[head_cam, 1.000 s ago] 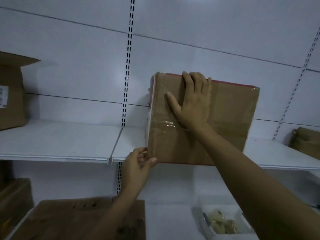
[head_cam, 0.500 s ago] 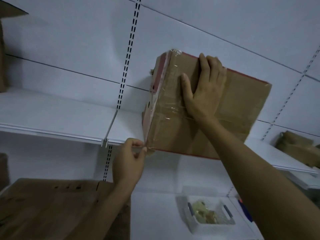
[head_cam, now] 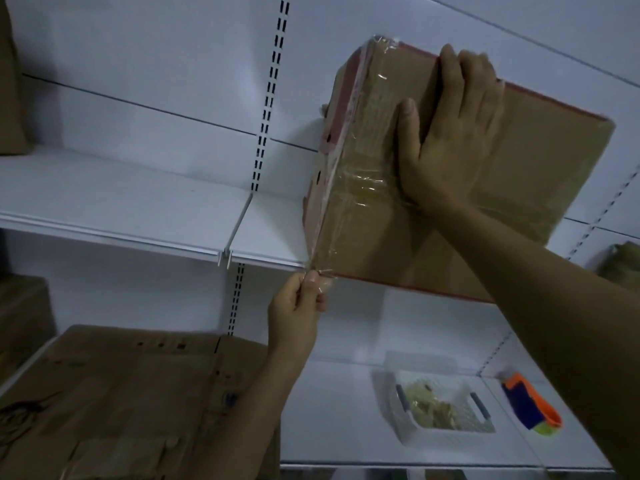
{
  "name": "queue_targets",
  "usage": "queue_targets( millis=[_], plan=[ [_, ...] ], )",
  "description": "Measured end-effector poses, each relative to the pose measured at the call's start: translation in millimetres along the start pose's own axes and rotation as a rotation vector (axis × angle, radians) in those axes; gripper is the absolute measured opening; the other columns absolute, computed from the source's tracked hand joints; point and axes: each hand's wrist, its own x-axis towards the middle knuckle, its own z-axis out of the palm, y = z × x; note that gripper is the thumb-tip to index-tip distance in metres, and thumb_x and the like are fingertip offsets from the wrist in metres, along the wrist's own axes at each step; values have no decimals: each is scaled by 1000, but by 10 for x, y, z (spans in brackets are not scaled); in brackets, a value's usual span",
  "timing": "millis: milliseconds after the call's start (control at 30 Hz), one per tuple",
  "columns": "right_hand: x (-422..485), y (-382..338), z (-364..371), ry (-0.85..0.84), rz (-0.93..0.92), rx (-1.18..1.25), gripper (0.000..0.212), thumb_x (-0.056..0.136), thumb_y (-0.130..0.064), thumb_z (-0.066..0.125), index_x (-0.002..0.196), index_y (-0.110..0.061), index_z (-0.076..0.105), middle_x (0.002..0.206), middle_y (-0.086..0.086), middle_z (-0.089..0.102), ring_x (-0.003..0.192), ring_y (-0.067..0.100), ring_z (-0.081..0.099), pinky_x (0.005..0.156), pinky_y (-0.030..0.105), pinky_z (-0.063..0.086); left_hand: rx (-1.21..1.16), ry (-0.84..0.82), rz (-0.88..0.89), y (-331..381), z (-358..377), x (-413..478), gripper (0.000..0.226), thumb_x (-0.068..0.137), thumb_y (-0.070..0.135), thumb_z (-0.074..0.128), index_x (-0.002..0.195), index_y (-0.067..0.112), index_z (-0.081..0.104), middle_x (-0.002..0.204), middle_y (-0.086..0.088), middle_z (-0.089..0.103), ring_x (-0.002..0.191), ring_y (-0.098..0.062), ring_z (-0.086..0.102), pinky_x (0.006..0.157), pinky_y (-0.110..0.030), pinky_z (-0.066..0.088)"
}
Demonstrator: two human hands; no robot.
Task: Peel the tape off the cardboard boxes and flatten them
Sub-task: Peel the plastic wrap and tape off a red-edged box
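Observation:
A brown cardboard box (head_cam: 530, 188) with red edges stands tilted on the upper white shelf (head_cam: 145, 209), its near face towards me. Clear tape (head_cam: 341, 157) runs down its left vertical edge and across the face. My right hand (head_cam: 453, 136) lies flat on the face, fingers reaching the top edge. At the box's lower left corner my left hand (head_cam: 298, 310) pinches the loose end of the tape between thumb and fingers.
Flattened cardboard (head_cam: 114, 400) lies on the lower shelf at left. A white basket (head_cam: 440, 407) with crumpled tape and an orange-and-blue tape dispenser (head_cam: 530, 403) sit on the lower shelf at right. More boxes stand at far left (head_cam: 14, 81) and far right (head_cam: 620, 265).
My left hand has moved from under the box's bottom edge to its lower left corner and has pinched the tape end there. The view has shifted closer and to the right.

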Motion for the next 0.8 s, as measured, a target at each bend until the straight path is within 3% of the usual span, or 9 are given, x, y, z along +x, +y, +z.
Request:
queue_targets(
  millis=[167, 367, 433, 467, 533, 600, 633, 700, 800],
  plan=[
    [4, 35, -6, 20, -7, 26, 58, 98, -41, 40, 147, -10, 35, 151, 10, 35, 144, 27, 25, 118, 47, 13, 35, -53, 39, 125, -70, -11, 33, 101, 18, 46, 70, 12, 57, 51, 10, 46, 54, -9, 42, 56, -30, 36],
    [111, 240, -59, -33, -5, 122, 57, 99, -39, 37, 147, -8, 32, 150, 11, 34, 142, 26, 26, 116, 49, 18, -17, -212, 23, 399, -149, -139, 33, 100, 13, 46, 71, 16, 61, 51, 12, 46, 48, 0, 41, 46, -15, 36],
    [128, 284, -98, -32, -16, 137, 57, 99, -38, 37, 146, -6, 33, 148, 13, 36, 140, 27, 29, 113, 50, 22, 2, -266, -18, 493, -165, -174, 37, 99, 13, 47, 65, 19, 59, 50, 12, 46, 47, -2, 42, 47, -18, 39],
    [109, 279, -121, -27, -19, 144, 57, 99, -38, 38, 145, -5, 33, 146, 14, 37, 139, 28, 31, 112, 50, 23, 70, -274, -11, 532, -191, -179, 38, 99, 16, 47, 64, 20, 59, 51, 11, 47, 47, -4, 44, 49, -23, 41],
    [31, 240, -155, -3, -25, 143, 58, 98, -40, 39, 144, -4, 35, 145, 15, 38, 138, 29, 32, 112, 51, 23, 436, -216, 117, 595, -292, -144, 36, 98, 39, 42, 74, 22, 63, 58, 11, 54, 54, -7, 51, 53, -29, 43],
    [-38, 185, -164, 21, -25, 131, 59, 98, -40, 41, 144, -4, 37, 146, 15, 38, 139, 29, 30, 113, 51, 21, 726, -70, 336, 714, -359, -47, 42, 91, 58, 36, 99, 24, 61, 85, 15, 59, 71, -4, 57, 61, -27, 47],
    [-47, 169, -163, 25, -19, 131, 58, 98, -39, 42, 143, -4, 37, 146, 15, 38, 139, 29, 30, 114, 51, 21, 680, -25, 388, 805, -344, 41, 42, 91, 57, 39, 113, 25, 58, 97, 17, 57, 80, -1, 57, 66, -24, 49],
    [-33, 166, -153, 26, -14, 134, 56, 98, -37, 43, 143, -5, 38, 146, 14, 40, 140, 28, 30, 114, 51, 20, 412, -47, 329, 1047, -214, 302, 37, 97, 42, 46, 130, 26, 51, 104, 22, 53, 92, 6, 55, 78, -19, 48],
    [-36, 180, -139, 27, -14, 131, 55, 98, -37, 42, 144, -6, 38, 147, 13, 39, 141, 27, 29, 116, 50, 17, 221, -209, 129, 1393, 83, 720, 32, 104, 32, 38, 131, 23, 52, 110, 15, 54, 106, -6, 53, 95, -29, 43]
  ],
)
